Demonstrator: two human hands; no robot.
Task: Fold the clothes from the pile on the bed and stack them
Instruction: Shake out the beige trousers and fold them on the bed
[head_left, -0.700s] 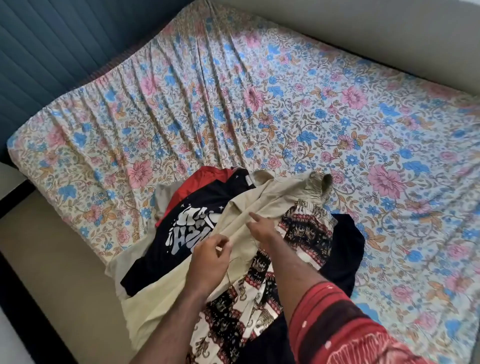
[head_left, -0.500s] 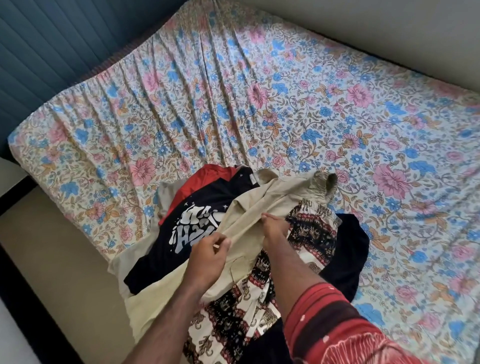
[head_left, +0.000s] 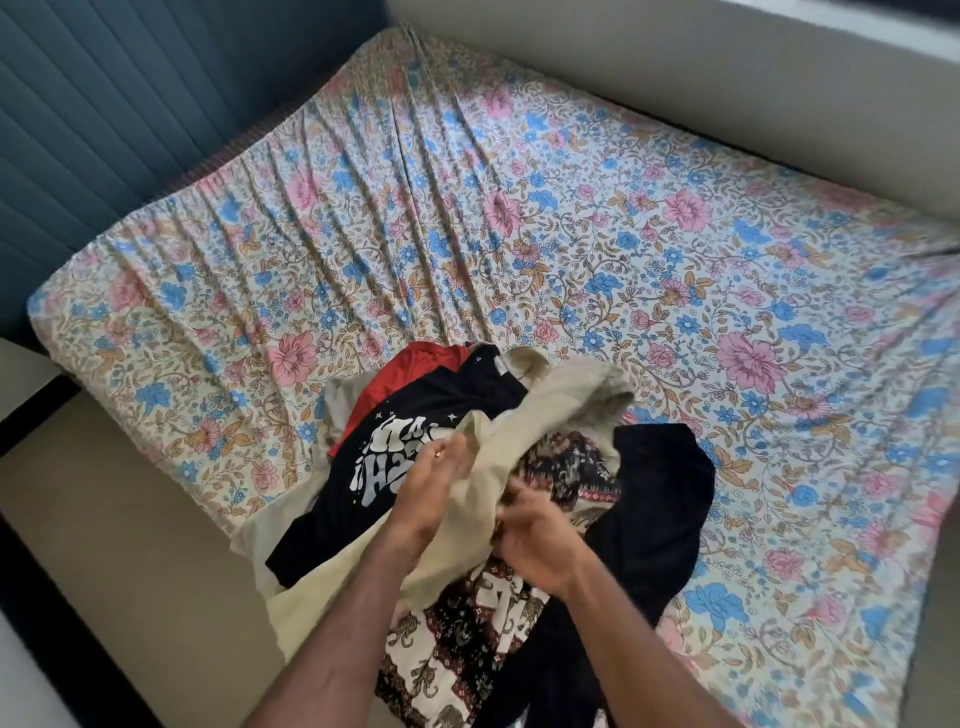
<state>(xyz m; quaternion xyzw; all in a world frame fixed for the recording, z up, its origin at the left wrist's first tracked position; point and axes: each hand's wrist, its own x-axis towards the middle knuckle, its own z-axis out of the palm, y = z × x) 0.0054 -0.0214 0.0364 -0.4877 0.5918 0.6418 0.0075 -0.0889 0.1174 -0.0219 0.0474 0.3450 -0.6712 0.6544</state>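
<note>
A pile of clothes lies at the near edge of the bed (head_left: 519, 218). On top is a beige garment (head_left: 561, 410), partly lifted and bunched. My left hand (head_left: 431, 493) grips its fabric near the middle. My right hand (head_left: 535, 535) holds the same beige cloth just to the right, fingers curled into it. Under it lie a navy T-shirt with white lettering (head_left: 405, 452), a red garment (head_left: 415, 374), a patterned elephant-print cloth (head_left: 467, 639) and a dark navy garment (head_left: 660, 499).
The floral sheet covers the bed to the far side and right. A blue ribbed headboard (head_left: 130, 104) stands at the back left. A beige wall (head_left: 675, 67) runs along the far side. Beige floor (head_left: 130, 545) lies at the left.
Both hands have drawn closer together and pulled the beige garment up off the pile, bunching it. My right hand moved back toward me.
</note>
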